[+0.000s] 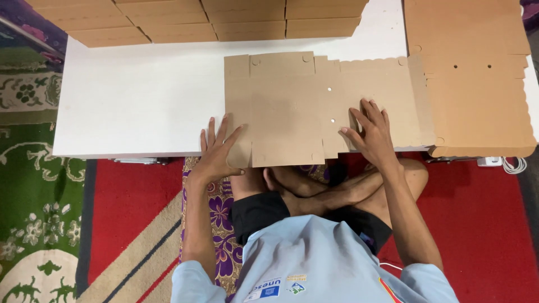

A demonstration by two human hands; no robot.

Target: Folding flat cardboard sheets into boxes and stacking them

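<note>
Flat cardboard box blank [314, 106] lies on the white tabletop [140, 101]; left hand [216, 154] and right hand [373, 134] press its near edge, fingers spread open, gripping nothing.

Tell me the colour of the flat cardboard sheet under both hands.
Plain brown, shown best in the head view: the flat cardboard sheet.
</note>
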